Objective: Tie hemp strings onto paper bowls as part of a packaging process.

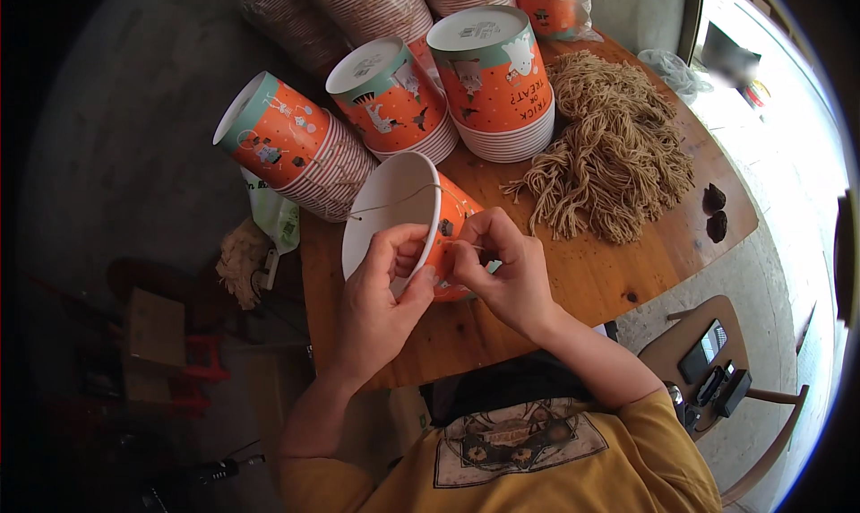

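A paper bucket, white inside and orange with printed figures outside, lies tilted on its side at the table's near edge, its mouth facing left. My left hand is closed on its near rim, fingers inside the mouth and thumb outside. A thin tan cord crosses the mouth from the inner wall to the rim. Against the bucket's outer side, my right hand is closed in a pinch, with a bit of thin cord showing at the fingertips. Exactly where that cord meets the wall is hidden by the fingers.
Upside-down bucket stacks stand behind on the wooden table, with plastic-wrapped stacks farther back. A heap of tan cords lies to the right, near two dark objects. A chair holding a phone stands at the lower right.
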